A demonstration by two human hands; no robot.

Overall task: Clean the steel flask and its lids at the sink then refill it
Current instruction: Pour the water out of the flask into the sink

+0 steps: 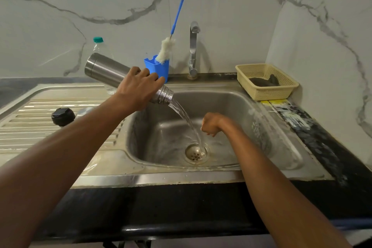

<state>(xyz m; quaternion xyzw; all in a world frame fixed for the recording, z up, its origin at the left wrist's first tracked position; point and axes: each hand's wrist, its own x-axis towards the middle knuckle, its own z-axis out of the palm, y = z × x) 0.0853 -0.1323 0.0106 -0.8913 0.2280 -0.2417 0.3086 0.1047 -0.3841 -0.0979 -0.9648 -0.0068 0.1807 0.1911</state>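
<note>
My left hand (138, 88) grips the steel flask (104, 69) near its threaded neck and holds it tilted, mouth down to the right. Water pours from the mouth in a stream (187, 120) that lands by the drain (195, 153) of the steel sink (237, 169). My right hand (210, 123) hangs over the basin beside the stream, fingers curled under, and nothing shows in it. A black lid (63, 116) lies on the drainboard to the left. Next to it a shiny steel lid (84, 111) is partly hidden behind my left forearm.
A blue cup (159, 68) holding a bottle brush (167, 50) stands behind the sink, left of the tap (193, 50). A clear plastic bottle with a green cap (98, 46) stands behind the flask. A beige basket (265, 81) sits at the back right corner.
</note>
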